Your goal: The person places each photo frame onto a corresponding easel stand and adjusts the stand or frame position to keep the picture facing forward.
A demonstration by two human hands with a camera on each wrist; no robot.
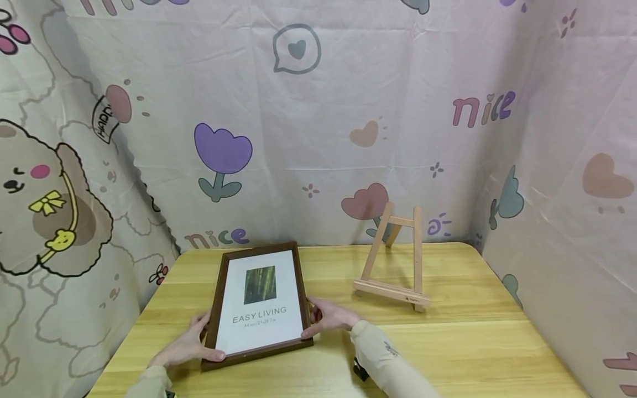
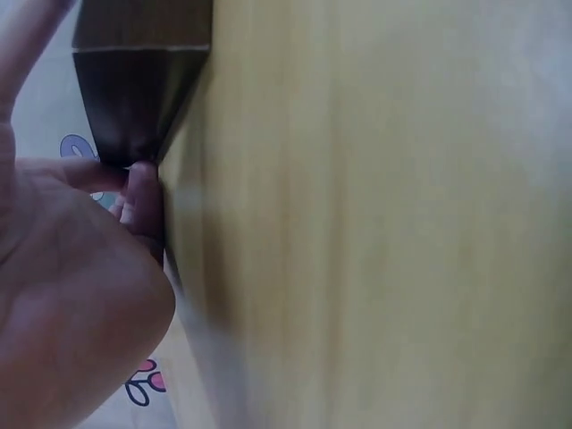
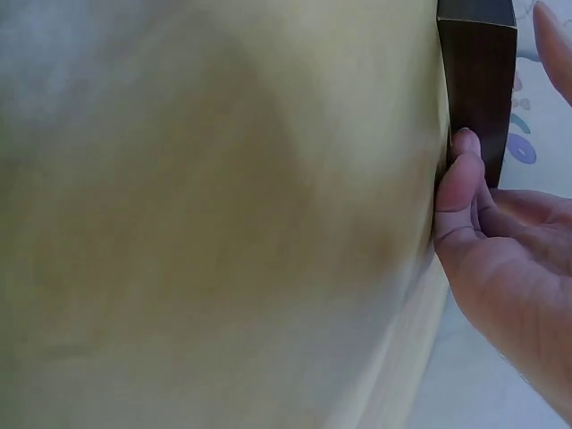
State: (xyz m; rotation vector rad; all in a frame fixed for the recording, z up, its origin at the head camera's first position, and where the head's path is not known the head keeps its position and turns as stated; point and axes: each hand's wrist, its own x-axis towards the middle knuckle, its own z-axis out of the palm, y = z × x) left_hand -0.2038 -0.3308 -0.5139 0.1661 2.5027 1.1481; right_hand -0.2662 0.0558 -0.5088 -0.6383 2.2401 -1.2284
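Observation:
A brown picture frame (image 1: pixel 257 354) lies on the wooden table, slightly turned, its front facing up. Behind the glass is a white sheet with a small green picture and the words "EASY LIVING". My left hand (image 1: pixel 186 344) grips the frame's lower left side, thumb over the corner. On the opposite side my right hand (image 1: pixel 332 317) holds the lower right edge, its thumb on the front. Both wrist views show the dark side of the frame, with fingertips (image 2: pixel 143 192) of the left hand and fingertips (image 3: pixel 460 183) of the right low against it, close to the tabletop.
A small light wooden easel (image 1: pixel 418 251) stands on the right of the table (image 1: pixel 468 331), its ledge toward me. A printed cloth (image 1: pixel 308 127) hangs close behind the table's back edge and along both sides.

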